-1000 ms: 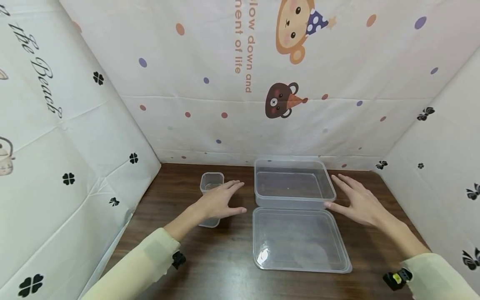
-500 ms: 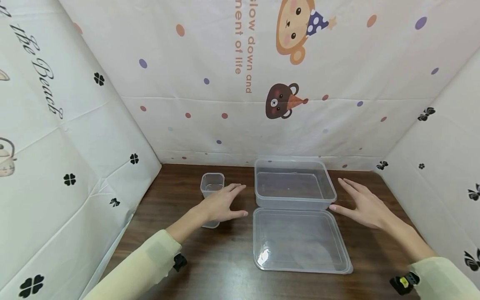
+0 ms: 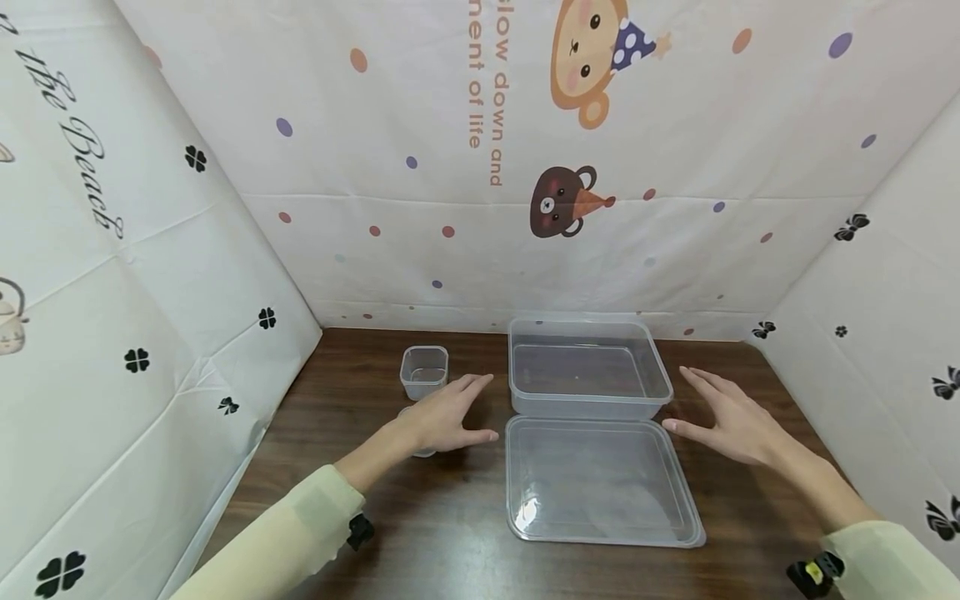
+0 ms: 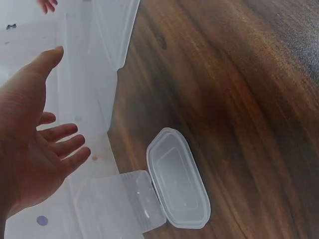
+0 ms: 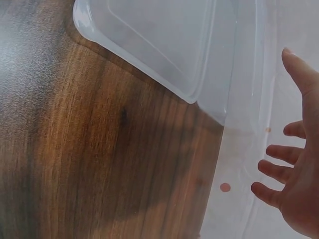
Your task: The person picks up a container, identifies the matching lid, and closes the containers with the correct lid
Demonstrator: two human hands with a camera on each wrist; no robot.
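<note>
A large clear rectangular plastic container (image 3: 585, 404) stands at the back of the table, and its flat lid (image 3: 600, 483) lies right in front of it. My left hand (image 3: 446, 419) hovers with spread, loosely extended fingers, holding nothing. Behind it is a small clear plastic container (image 3: 424, 371); the small lid (image 4: 179, 179) beside that container shows in the left wrist view and is mostly covered by the hand in the head view. To the right of the large container, my right hand (image 3: 731, 425) hangs apart from it, fingers spread and holding nothing.
The brown wooden table (image 3: 435, 525) meets a printed white cloth wall (image 3: 420, 250) at the back. More cloth rises along the left (image 3: 225, 450) and the right (image 3: 892, 383). The large container stands close to the back cloth.
My right hand has drawn away from the large container, to the right and slightly nearer. The left hand has shifted slightly right and nearer, uncovering more of the small container. The containers have not moved.
</note>
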